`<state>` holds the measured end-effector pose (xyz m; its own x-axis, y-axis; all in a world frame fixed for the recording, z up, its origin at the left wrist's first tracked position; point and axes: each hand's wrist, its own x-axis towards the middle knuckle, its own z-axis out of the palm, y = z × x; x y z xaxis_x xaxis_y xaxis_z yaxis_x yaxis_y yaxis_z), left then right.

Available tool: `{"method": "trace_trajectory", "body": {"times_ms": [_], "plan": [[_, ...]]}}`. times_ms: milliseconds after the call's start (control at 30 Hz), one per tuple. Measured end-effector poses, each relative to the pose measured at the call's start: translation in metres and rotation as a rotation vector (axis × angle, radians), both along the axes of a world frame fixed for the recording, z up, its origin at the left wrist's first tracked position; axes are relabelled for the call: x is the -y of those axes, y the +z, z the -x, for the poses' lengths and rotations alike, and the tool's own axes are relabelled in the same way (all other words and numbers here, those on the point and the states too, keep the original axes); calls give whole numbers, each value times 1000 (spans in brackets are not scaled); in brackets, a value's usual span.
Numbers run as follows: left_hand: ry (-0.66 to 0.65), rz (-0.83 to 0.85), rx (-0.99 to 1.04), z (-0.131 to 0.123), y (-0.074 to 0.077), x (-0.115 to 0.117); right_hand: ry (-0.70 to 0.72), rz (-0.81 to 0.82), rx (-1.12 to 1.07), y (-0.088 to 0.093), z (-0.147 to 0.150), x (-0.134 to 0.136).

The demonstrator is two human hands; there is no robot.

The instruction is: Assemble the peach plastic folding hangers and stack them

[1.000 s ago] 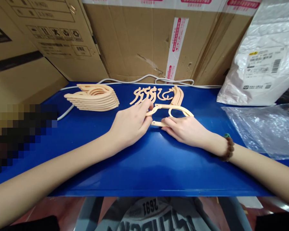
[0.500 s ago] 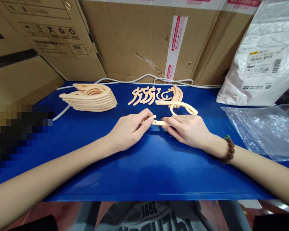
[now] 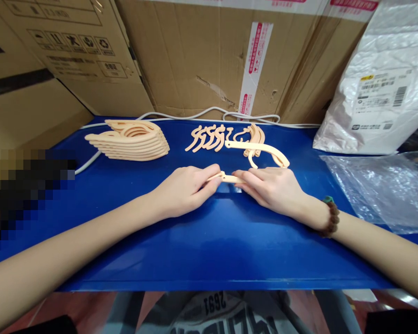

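Has cream stack (image 3: 135, 150) at L on blue table (image 3: 209, 241). Pinches w/ L hand (image 3: 188, 190), btwn thumb + fingers, small cream piece (image 3: 216, 176), mostly hidden, tip at L end of cream bar (image 3: 230, 179), in front of loose hooks (image 3: 220, 139). Grips this bar w/ R hand (image 3: 271, 188), fingers pressed together, beneath curved cream arm (image 3: 254, 147).

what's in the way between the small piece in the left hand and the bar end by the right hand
Nothing visible: the small piece in the left hand reaches the end of the straight bar in the right hand. The curved bar is farther back.
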<state>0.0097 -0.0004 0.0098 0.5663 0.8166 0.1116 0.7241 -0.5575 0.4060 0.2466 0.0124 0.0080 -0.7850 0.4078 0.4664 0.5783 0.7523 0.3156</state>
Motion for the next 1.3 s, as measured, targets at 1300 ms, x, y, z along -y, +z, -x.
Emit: {"method": "trace_trajectory", "body": {"times_ms": [1300], "plan": [[-46,-271,-435,-2,-2,-3,54,42,39,-1,0,-1]]}}
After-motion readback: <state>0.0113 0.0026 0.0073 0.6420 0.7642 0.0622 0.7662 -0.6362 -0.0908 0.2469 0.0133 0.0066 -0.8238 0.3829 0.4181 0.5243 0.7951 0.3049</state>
